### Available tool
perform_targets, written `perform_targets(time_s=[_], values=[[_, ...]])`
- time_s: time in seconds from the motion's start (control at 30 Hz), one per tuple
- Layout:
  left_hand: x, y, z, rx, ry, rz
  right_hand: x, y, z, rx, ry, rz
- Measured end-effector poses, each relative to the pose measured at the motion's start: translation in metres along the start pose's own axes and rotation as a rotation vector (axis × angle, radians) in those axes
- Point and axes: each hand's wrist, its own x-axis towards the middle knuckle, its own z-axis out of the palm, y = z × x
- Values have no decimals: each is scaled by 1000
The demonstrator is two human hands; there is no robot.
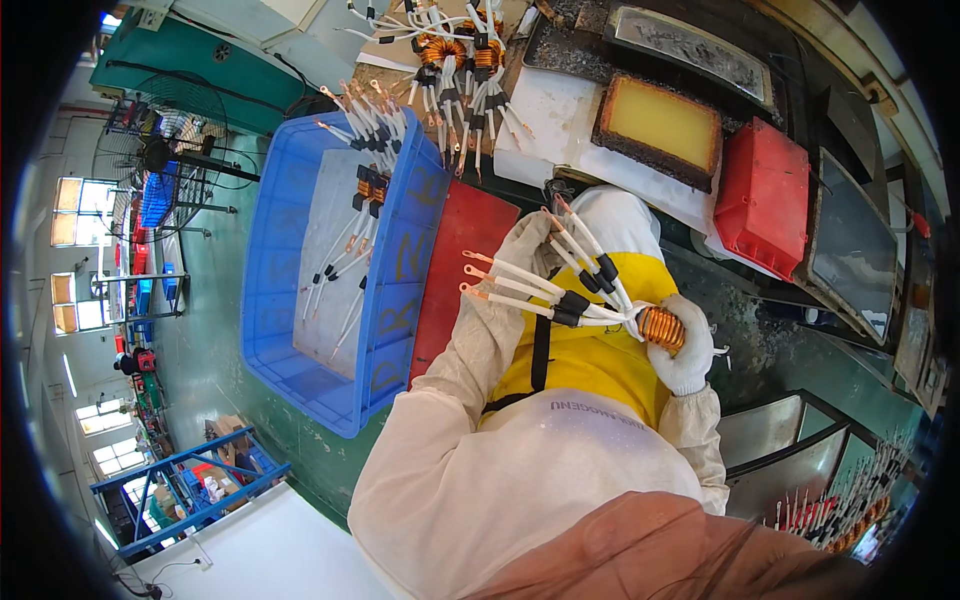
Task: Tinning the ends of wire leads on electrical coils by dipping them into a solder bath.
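My right hand, in a white glove, wraps round a copper-wound coil in front of my yellow apron. From the coil, several white leads with black sleeves and bare copper lugs fan out up and to the left. My left hand, also gloved, is closed at the tip of one upper lead; its fingers are partly hidden. Just beyond those lugs is a small dark item that I cannot make out.
To the left stands a blue crate with similar coils inside, beside a red panel. More wired coils lie on the bench ahead. A tray of yellowish material and a red bin are at right. Further coils stand lower right.
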Motion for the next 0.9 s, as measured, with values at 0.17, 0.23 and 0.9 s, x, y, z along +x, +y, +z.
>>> perform_targets(time_s=[0.17,0.23,0.9], values=[[-11,-1,20,-35,48,-55,0,-2,-1,-1,-13,32],[-10,-4,2,104,85,-203,2,-3,-1,5,-6,28],[-31,-7,62,337,-294,-296,57,-24,-99,-155,197,107]])
